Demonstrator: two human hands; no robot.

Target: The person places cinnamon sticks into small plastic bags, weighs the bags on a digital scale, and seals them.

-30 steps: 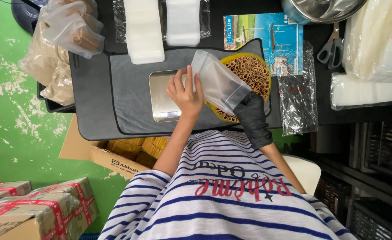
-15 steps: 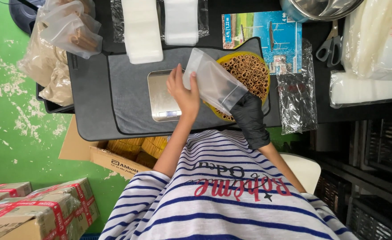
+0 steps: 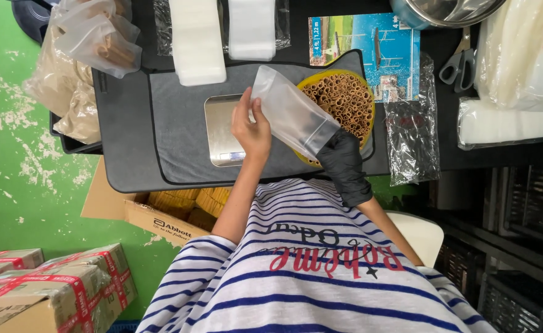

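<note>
Gripping with both hands: bare left hand [image 3: 251,126] pinching the edge of a frosted translucent plastic pouch [image 3: 293,114], black-gloved right hand [image 3: 340,154] closed around its lower end, propping it tilted above the yellow round bowl of brown rolled wafer sticks [image 3: 345,98], beside a small silver kitchen scale [image 3: 221,131] on the grey mat over the black table [image 3: 123,123], presumably close for filling and weighing
</note>
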